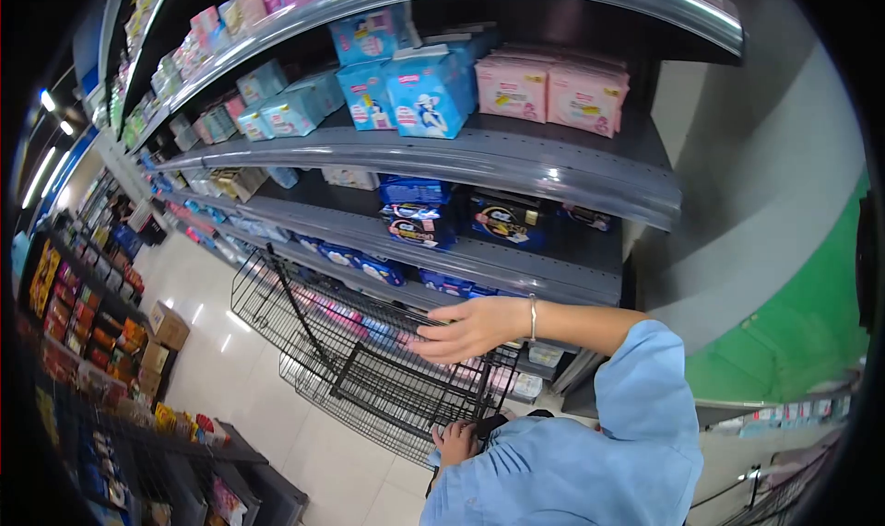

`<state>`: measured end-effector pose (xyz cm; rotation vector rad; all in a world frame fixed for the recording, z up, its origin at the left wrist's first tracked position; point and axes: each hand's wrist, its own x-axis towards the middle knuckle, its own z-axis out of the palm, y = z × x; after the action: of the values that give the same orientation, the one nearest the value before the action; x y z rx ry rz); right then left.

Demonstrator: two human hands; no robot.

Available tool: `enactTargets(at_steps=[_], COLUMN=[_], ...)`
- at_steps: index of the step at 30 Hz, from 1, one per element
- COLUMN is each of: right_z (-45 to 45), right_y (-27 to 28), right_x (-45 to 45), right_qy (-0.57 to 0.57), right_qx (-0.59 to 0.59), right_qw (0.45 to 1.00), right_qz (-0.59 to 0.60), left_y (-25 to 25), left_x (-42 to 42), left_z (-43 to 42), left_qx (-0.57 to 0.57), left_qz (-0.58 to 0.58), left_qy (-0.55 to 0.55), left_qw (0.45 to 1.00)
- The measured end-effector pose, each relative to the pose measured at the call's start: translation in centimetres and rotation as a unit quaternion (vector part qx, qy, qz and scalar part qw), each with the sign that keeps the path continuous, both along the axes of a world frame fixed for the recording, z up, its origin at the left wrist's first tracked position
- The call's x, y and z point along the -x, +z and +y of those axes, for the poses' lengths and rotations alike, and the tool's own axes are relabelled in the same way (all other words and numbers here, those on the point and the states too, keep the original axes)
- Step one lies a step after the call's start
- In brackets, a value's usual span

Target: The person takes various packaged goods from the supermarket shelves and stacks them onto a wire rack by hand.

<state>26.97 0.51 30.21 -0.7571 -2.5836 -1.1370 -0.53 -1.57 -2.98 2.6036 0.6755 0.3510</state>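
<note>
My right hand (470,330), with a silver bangle (533,318) at its wrist, is stretched out over the near end of a black wire shopping cart (369,369). Its fingers are apart and hold nothing. Lower down, my left hand (454,441) rests with curled fingers on the cart's handle, which is mostly hidden beneath it. Beyond my right hand, dark blue packs (413,214) and a black-and-blue pack (505,220) lie on a middle shelf. Blue packs (424,93) and pink packs (553,94) stand on the shelf above.
Grey shelving (424,162) runs along the cart's far side, its metal edges jutting out. Pale tiled floor (207,319) stretches down the aisle. Cardboard boxes (166,328) and a low rack of snacks (189,425) stand opposite. A grey and green wall panel (793,305) is at right.
</note>
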Motion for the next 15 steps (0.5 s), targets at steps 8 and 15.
enactTargets(at_steps=[8, 15], right_z=[-6.8, -7.7], right_y=[13.8, 19.3], right_x=[-4.1, -17.0], right_qy=[-0.381, -0.722], right_qx=[-0.182, -0.051], right_qw=[0.846, 0.641], right_qz=[0.326, 0.253], left_y=[3.8, 4.0], left_x=[-0.3, -0.2], left_z=[-0.3, -0.5], left_qx=[-0.017, -0.037], left_qz=[-0.008, -0.009], left_qy=[-0.04, -0.046], left_qw=[0.999, 0.998])
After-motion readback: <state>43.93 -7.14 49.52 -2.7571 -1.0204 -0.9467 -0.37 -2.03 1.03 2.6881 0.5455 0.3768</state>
